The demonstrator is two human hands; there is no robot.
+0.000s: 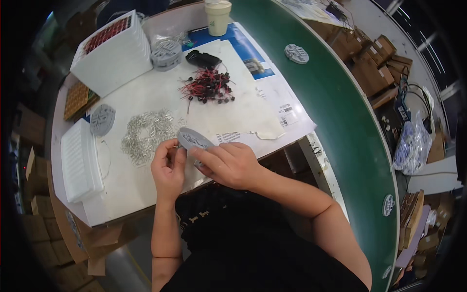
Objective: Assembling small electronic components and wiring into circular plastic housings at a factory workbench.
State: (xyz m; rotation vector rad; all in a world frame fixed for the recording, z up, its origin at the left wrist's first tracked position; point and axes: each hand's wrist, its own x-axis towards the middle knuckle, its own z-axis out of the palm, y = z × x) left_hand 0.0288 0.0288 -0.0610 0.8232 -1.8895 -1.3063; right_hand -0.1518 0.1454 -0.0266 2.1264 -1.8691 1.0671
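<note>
A round grey plastic housing (pixel 189 137) with raised ribs is tilted between my hands above the table's near edge. My left hand (pixel 168 170) grips its left side with thumb and fingers. From the right, my right hand (pixel 232 164) closes over the lower rim, its fingers hiding part of the part. Whether a smaller piece sits in my fingertips is hidden. Just beyond my left hand spreads a pile of small silvery metal pieces (pixel 146 132), too fine to name surely. Farther off lies a heap of small black round components with red wires (pixel 209 86).
White stacked trays (pixel 114 58) stand at the back left, another white tray stack (pixel 81 163) at the left edge. Similar grey housings (pixel 102 119) lie about. A cup (pixel 218 18) stands at the back. Along the right runs a green conveyor belt (pixel 335 102) carrying grey housings (pixel 296 54).
</note>
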